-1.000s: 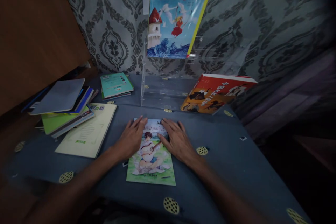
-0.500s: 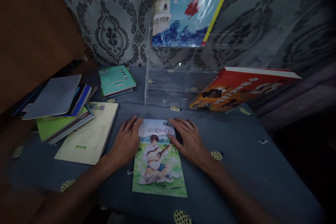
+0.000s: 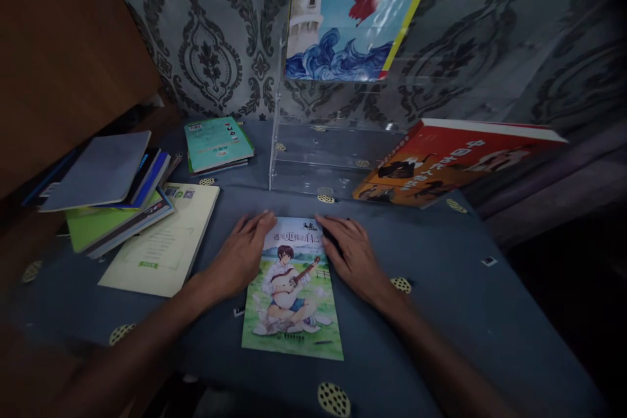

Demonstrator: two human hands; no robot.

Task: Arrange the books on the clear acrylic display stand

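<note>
A thin book (image 3: pixel 294 294) lies face up on the table, its cover drawn with a seated figure playing a guitar on grass. On its upper left edge rests my left hand (image 3: pixel 245 251), fingers stretched forward and close together, fingertips by the top corner. My right hand (image 3: pixel 353 258) lies along the upper right edge, fingers extended and thumb apart, touching the side of the cover. Neither hand has closed round the book. The left thumb is mostly hidden.
Behind stands a clear acrylic rack (image 3: pixel 313 160) with a castle-and-waves picture book (image 3: pixel 343 46). A thick red book (image 3: pixel 431 163) leans at its right. To the left are a messy book stack (image 3: pixel 108 170), a cream book (image 3: pixel 171 241) and teal books (image 3: pixel 218 144) on the dark blue cloth (image 3: pixel 470 313).
The guitar-cover book has turned slightly clockwise between my hands. My right thumb has slid from the cover to its right edge, and my left fingertips have moved a little right.
</note>
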